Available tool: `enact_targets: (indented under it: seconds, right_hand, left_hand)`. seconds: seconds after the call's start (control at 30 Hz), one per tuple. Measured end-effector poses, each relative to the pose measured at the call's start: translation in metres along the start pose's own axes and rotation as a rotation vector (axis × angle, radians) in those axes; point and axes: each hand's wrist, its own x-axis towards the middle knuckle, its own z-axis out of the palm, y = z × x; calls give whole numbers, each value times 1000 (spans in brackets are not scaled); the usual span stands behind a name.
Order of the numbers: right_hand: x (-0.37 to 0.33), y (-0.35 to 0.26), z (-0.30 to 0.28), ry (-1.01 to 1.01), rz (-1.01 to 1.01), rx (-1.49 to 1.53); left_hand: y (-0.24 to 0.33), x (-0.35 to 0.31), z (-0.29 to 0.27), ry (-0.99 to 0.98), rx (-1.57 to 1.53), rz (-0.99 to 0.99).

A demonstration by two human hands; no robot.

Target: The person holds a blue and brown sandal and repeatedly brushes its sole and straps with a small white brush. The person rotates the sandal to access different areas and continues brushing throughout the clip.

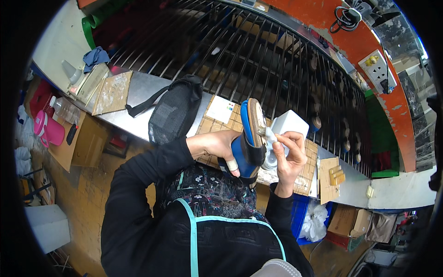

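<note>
My left hand (220, 145) is wrapped round a sandal (256, 150) with dark straps, fitted on a blue shoe last (245, 122). A pale wrap covers one fingertip of that hand. The sandal stands tilted with its toe end up, and its sole edge faces right. My right hand (290, 159) pinches a small pale brush (268, 134), whose tip meets the sole edge. Just beyond the right hand stands a white container (290, 123). A white, round-rimmed pot (270, 161) shows partly between the sandal and my fingers.
A gridded board (302, 181) lies under my hands. Left of it is a black mesh bag (173, 111). Dark metal bars (230, 60) run beyond the bench, with several shoes among them. A blue crate (300, 221) holds plastic bags below right; a pink jug (50, 129) stands far left.
</note>
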Motion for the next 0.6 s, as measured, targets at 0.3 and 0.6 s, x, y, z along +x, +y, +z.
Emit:
enact_targets:
  seconds: [0.3,0.6]
  right_hand:
    - [-3,11,-14,-69,-15,-18]
    - [9,12,-33,-155,-15,-103]
  left_hand:
    - [-5,4,7,-101,-122,-112]
    - [-19,7,16,-177,-207,-244]
